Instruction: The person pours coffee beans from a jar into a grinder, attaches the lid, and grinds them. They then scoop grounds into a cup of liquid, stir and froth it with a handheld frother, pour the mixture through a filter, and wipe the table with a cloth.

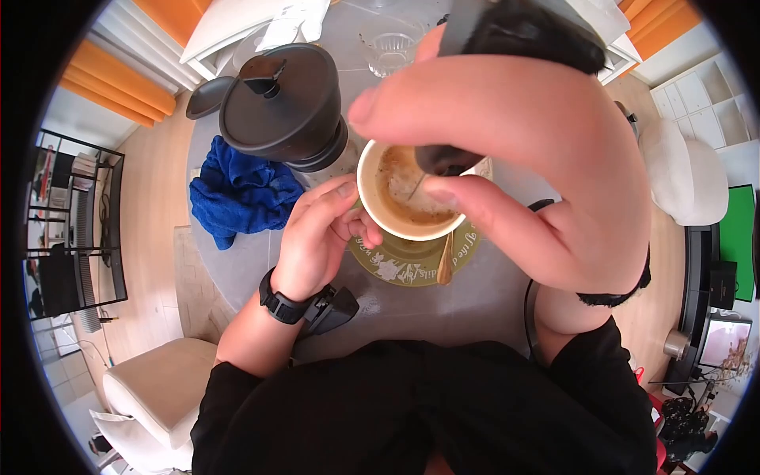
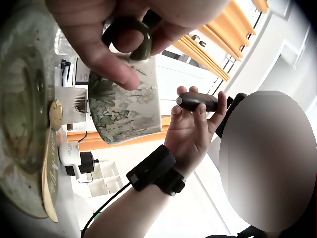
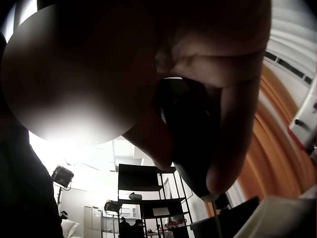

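Observation:
A floral cup holds frothy brown liquid. Its dark green handle is gripped by my left hand, the fingers curled through it, and the cup is raised beside the green plate in the left wrist view. My right hand pinches a dark handheld device above the cup. A thin metal shaft runs from the device toward the liquid.
A wooden spoon lies on the plate's rim. On the grey table, a dark lidded container and a blue cloth stand to the left. A clear glass is at the back.

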`<state>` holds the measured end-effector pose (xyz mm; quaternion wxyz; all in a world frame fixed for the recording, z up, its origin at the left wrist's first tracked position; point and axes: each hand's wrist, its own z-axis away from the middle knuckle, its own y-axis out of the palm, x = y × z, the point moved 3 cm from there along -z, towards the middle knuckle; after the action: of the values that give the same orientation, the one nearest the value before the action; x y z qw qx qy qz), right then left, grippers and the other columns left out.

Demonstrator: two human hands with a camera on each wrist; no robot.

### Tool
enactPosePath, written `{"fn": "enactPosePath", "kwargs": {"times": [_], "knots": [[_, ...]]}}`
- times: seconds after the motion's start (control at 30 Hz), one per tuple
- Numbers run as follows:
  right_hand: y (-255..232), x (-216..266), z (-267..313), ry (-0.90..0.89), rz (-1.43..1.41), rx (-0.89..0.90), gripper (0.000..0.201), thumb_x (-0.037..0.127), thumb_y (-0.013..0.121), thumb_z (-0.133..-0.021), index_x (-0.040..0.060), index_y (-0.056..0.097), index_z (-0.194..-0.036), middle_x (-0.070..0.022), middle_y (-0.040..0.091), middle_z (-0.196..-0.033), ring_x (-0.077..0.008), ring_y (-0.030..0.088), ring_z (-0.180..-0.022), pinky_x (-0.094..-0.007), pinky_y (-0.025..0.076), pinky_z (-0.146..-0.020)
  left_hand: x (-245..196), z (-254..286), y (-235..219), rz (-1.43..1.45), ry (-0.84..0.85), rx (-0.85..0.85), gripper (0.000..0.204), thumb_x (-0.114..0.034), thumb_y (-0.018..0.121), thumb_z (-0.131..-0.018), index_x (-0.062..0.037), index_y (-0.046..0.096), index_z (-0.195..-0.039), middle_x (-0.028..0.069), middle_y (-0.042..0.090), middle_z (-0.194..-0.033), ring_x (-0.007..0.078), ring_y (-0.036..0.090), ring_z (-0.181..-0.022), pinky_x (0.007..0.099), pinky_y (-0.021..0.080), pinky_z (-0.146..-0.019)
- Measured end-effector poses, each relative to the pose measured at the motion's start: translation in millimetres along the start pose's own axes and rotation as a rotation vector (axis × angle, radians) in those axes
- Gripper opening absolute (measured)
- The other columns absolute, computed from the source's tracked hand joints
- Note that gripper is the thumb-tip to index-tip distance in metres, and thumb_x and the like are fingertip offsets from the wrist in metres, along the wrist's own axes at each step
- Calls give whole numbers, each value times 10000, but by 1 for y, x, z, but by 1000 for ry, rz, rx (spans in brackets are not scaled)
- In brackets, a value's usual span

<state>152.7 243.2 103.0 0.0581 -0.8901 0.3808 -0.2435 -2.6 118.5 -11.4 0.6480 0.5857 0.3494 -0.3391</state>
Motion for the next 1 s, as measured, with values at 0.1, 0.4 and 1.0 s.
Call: {"fn": "enactPosePath", "kwargs": {"times": [0.1,0.4,1.0], "knots": [[-3,21,-10,177,225,135,417,-67,658,-729,-70,676,-1146,-182,720,-1149,-274,722,-984,-319,563,-834,1,1,0,-1,-39,-16,384,-299,484,-1023,52,623,-1098,115,687,-906,174,656,-717,273,510,-662],[2,29,-15,238,342,99,405,-49,696,-730,-74,677,-1134,-177,726,-1137,-260,719,-948,-312,553,-852,3,3,1,-7,-125,-51,397,-332,496,-1040,-5,641,-868,101,653,-761,168,593,-531,278,504,-504],[-9,27,-29,243,544,317,419,-106,677,-744,19,693,-1143,-82,705,-1109,-187,652,-888,-275,532,-709,-3,9,8,-284,-130,-111,438,-330,548,-1044,-27,644,-743,16,624,-635,93,578,-462,210,424,-446]]}}
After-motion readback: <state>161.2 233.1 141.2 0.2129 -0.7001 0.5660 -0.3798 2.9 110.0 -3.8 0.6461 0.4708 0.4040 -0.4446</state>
